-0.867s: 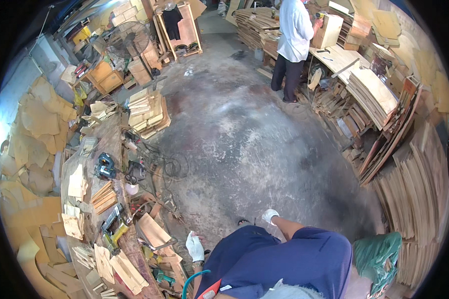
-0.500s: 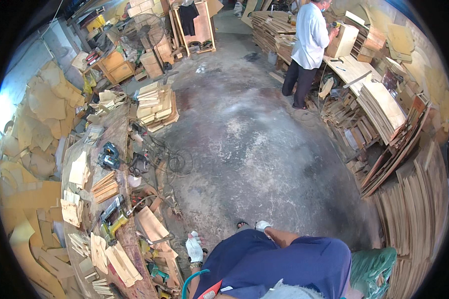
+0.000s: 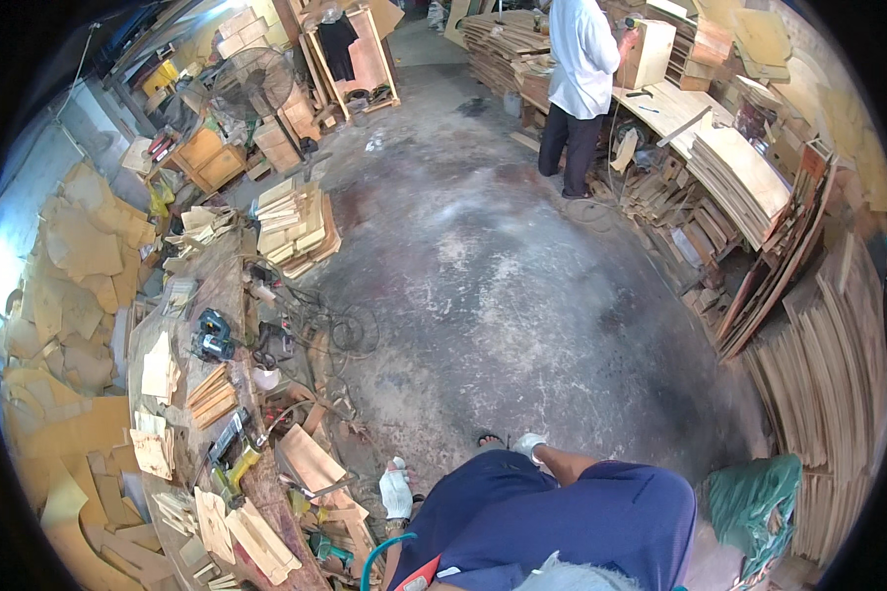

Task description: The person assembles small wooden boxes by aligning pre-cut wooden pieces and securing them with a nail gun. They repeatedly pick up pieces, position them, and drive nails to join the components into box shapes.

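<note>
My left hand (image 3: pixel 396 492), in a white glove with bare fingertips, hangs low beside the blue shorts (image 3: pixel 552 517). Its fingers are loosely extended and nothing shows in them. Nearest to it on the left are thin wooden boards (image 3: pixel 307 457) leaning by the workbench (image 3: pixel 256 480). On that bench lie a yellow power tool (image 3: pixel 235 475), a blue-black power tool (image 3: pixel 213 335), a bundle of wood strips (image 3: pixel 212 396) and cut wooden pieces (image 3: pixel 262 544). My right hand is out of the picture.
A person in a white shirt (image 3: pixel 579 59) stands at the far right bench, holding a tool against a wooden box (image 3: pixel 648 54). Stacked boards (image 3: pixel 818 394) and a green plastic bag (image 3: pixel 756 507) are at right. Loose cables (image 3: pixel 350 330) lie on the floor by the left bench.
The view has shifted slightly, so the benches and floor sit differently in the picture. My left hand has moved a little to the right in the picture, still holding nothing visible.
</note>
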Available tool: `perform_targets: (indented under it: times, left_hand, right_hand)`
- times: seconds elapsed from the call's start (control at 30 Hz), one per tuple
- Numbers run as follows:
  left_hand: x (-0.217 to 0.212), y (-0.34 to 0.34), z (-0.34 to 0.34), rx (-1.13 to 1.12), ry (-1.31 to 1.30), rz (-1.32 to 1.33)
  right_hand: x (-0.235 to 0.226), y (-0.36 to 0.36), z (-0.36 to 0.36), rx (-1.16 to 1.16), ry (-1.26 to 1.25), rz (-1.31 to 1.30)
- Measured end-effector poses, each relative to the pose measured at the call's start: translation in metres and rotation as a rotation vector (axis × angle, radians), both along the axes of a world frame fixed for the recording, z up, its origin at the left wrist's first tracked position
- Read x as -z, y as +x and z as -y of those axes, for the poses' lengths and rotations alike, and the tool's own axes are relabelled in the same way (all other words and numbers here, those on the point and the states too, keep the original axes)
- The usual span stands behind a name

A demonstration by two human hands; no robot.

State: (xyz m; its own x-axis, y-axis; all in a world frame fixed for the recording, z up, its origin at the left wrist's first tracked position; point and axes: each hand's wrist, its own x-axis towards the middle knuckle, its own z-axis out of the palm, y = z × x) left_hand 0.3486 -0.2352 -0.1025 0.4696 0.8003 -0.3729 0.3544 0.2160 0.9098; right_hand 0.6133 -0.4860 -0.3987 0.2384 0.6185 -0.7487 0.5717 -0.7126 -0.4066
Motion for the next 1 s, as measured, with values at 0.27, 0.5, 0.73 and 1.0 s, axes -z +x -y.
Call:
perform_targets:
  times: [0.27,0.5,0.73,1.0]
  left_hand:
    - [0.001,0.001,0.001,0.015,-0.01,0.012]
    - [-0.001,-0.003,0.006,-0.005,-0.029,0.014]
    - [0.005,-0.011,0.007,-0.01,0.121,-0.067]
    - [-0.023,-0.005,0.014,0.05,0.392,-0.233]
  right_hand:
    - [-0.003,-0.005,0.009,0.165,-0.057,-0.065]
    - [-0.034,-0.013,0.001,0.3,-0.004,-0.016]
    - [-0.057,-0.005,0.005,0.24,0.031,-0.056]
    - [-0.064,0.004,0.014,0.242,-0.04,-0.078]
